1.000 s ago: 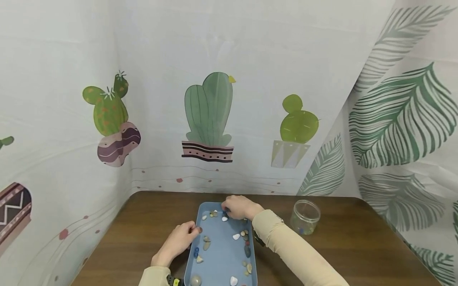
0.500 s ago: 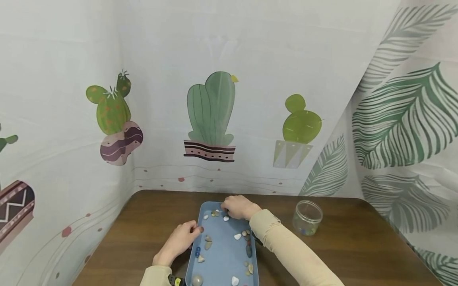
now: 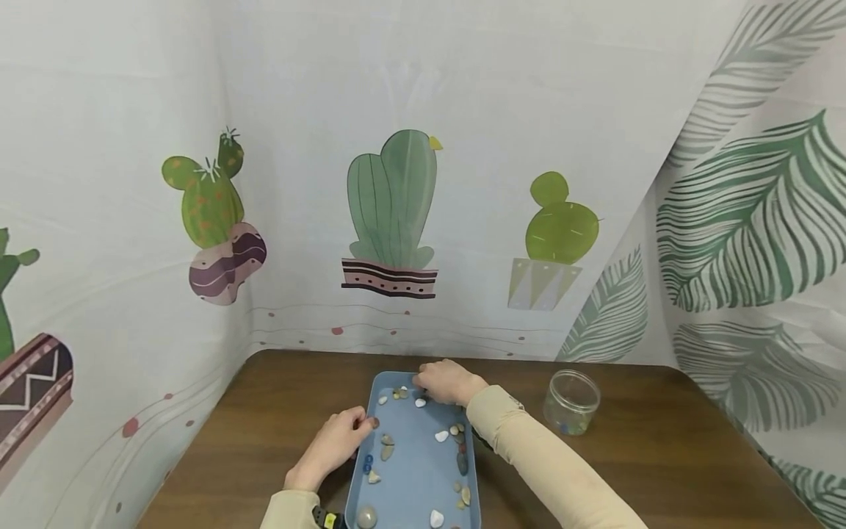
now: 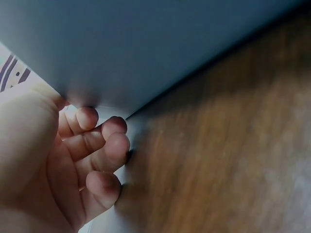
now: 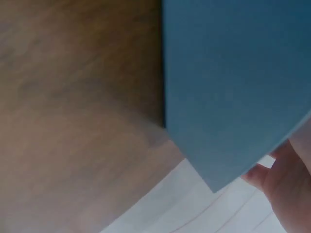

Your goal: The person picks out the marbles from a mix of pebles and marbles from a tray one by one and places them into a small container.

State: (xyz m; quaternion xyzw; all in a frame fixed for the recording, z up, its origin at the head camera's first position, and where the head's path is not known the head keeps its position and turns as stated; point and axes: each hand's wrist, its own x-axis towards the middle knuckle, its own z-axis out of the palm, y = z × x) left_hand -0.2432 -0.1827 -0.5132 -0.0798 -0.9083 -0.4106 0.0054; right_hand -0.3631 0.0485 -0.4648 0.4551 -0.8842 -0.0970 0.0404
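Left hand (image 3: 335,443): fingers curled at left rim of shallow blue rectangular tray (image 3: 413,463); grip unclear. Small mixed-colour pebbles (image 3: 387,452) inside, mostly near edges. Right hand (image 3: 446,382), well apart: at far right corner, fingertips hidden, hold unclear. Advisable: steady rim, light touch, neighbouring pebbles undisturbed.

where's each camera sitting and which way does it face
Head: on the head, looking forward and down at the blue tray; left hand, right hand, sleeves show.
Left wrist: on that wrist, facing the tray's outside; palm and fingers show.
Right wrist: on that wrist, facing the tray's outside; hand partly shows.
Both wrist views share tray and wooden tabletop.
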